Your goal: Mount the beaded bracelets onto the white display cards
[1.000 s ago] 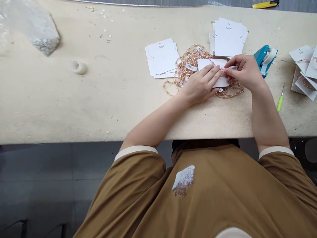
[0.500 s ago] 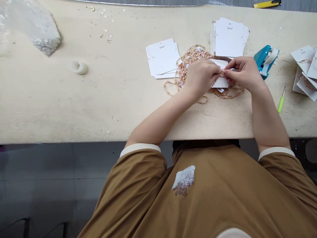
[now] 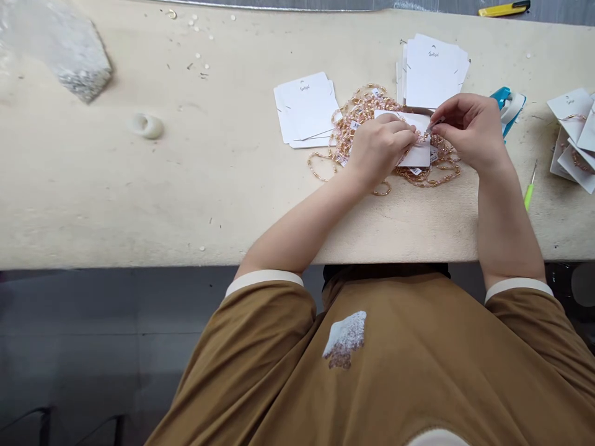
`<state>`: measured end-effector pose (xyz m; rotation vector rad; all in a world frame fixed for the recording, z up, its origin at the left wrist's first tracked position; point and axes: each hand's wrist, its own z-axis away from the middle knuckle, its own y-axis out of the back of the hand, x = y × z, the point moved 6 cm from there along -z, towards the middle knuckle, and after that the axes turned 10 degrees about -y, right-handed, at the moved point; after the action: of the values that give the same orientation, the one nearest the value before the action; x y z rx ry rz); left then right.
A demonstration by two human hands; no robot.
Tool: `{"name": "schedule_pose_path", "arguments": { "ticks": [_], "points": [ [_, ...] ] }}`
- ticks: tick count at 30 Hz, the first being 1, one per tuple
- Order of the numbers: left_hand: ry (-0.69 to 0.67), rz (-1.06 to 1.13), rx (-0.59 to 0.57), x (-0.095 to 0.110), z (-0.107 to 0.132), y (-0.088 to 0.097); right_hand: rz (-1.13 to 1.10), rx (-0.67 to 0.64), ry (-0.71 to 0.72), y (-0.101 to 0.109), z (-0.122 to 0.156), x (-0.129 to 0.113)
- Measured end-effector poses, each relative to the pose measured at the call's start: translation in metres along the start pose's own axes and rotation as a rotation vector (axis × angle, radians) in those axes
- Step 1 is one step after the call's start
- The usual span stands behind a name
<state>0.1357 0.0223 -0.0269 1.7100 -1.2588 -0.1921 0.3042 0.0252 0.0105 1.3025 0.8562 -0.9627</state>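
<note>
Worn, pale bench top carries our work: our left hand holds a white card down, fingers curled over it, while our right hand closes to a narrow pinch at the card's top edge, on what we cannot tell. Glassy gold-pink bead strands tangle under the card, with stacked cards just beyond it. Small, close pinches should keep slippery beads steady.

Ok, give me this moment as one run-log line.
left hand: on white card | right hand: fingertips pinched over card's right edge | under card: gold-pink beaded strands
</note>
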Motion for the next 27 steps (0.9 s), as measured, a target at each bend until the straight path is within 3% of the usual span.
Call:
{"name": "schedule_pose_path", "arguments": {
  "ticks": [6,14,20,27],
  "points": [
    [0.064,-0.038,-0.025,0.002,-0.004,0.003,-0.06,0.036,0.034,-0.002,-0.007,0.006],
    [0.079,-0.046,-0.02,0.0,-0.002,0.001,-0.046,-0.15,0.036,-0.007,-0.007,0.016],
    [0.064,-0.05,0.036,-0.004,0.0,-0.005,0.022,-0.071,0.148,-0.008,-0.005,0.008],
    [0.0,-0.088,0.04,-0.003,0.001,-0.006,-0.069,0.064,0.197,-0.021,-0.002,0.006]
  ]
}}
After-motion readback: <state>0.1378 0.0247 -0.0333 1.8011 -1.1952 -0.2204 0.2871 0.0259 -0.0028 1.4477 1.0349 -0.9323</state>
